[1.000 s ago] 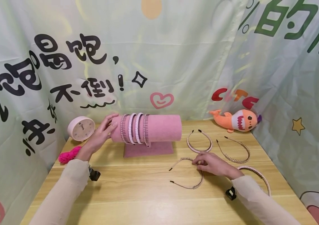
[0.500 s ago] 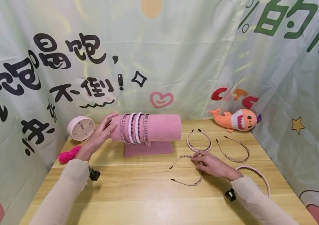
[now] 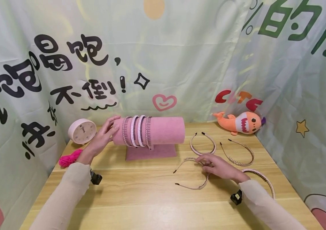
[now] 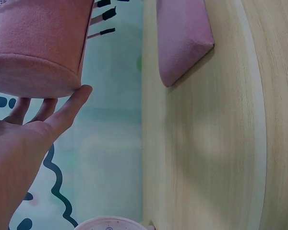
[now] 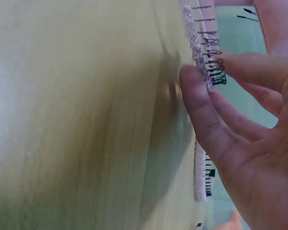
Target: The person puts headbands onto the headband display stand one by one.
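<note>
Above the near stretch of the tabletop [image 3: 140, 204], I am pinching a beaded headband [image 3: 201, 186] at its bend between the thumb and fingers of my right hand [image 3: 219, 166]; whether it is touching the wood, I cannot tell. Its two tips are pointing left, away from my palm. A pale headband [image 3: 268, 183] is curving out beside my right sleeve.

The pink cylinder [image 3: 166, 130] is lying farther back and to the left of the band, its long axis running left to right. Any move, I judge, is turning on its bare right end, which is sitting nearer my right hand. A pink headband [image 3: 213, 146] is lying just beyond my knuckles, another beaded one [image 3: 241, 164] to its right, so the freer room is stretching leftward, in front of the base [image 3: 151, 151]. Four headbands [image 3: 141, 131] are ringing the cylinder's left half, and my left hand [image 3: 101, 137] is resting against that end, fingers spread.

Pink yarn [image 3: 69, 158] and a clock [image 3: 81, 131] are sitting left; an orange plush [image 3: 242, 123] is lying at the back right, before printed cloth [image 3: 180, 64].
</note>
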A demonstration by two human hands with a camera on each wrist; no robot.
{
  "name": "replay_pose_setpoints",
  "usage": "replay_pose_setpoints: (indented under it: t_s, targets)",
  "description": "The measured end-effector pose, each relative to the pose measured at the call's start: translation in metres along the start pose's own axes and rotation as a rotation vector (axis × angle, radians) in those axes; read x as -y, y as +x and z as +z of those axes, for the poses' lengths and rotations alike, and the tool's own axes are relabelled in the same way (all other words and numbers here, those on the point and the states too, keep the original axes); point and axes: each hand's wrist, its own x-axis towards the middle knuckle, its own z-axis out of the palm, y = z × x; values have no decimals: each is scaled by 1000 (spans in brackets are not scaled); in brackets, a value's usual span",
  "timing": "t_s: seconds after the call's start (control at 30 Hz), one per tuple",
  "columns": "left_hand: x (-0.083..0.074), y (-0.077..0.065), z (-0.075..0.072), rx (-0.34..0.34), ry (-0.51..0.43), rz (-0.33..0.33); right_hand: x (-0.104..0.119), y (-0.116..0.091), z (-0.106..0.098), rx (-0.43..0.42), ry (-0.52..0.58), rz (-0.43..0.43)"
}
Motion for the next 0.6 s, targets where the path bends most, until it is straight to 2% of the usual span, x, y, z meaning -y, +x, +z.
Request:
replay_pose_setpoints:
  t_s: [0.13,0.33,0.6]
  targets:
    - [0,0,0,1,6,-2,-5,-1,-4,48,184,80]
    - [0,0,1,3,-2,-3,-11,-4,-8,75,283,128]
    - [0,0,1,-2,2,2,-14,-11,-13,133,499,224]
